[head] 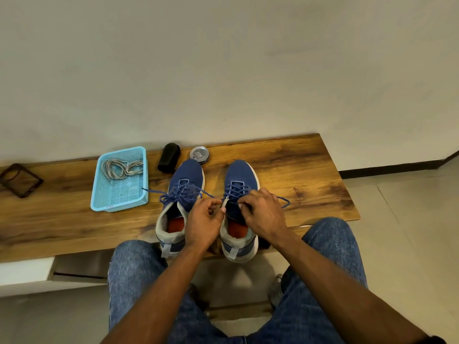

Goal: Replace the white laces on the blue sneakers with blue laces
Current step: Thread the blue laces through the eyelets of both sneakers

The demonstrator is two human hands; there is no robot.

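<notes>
L hand [202, 220] & R hand [260, 211] pinch blue lace [233, 191] on right sneaker [239, 180], heels at bench edge [74, 249].

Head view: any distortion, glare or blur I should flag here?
Head view: wide-angle bowing curves the wooden bench edge; warm light leaves a soft sheen on its top, no harsh glare; both sneakers and the basket look sharp; the left hand and right hand are slightly soft at the lace.
</notes>
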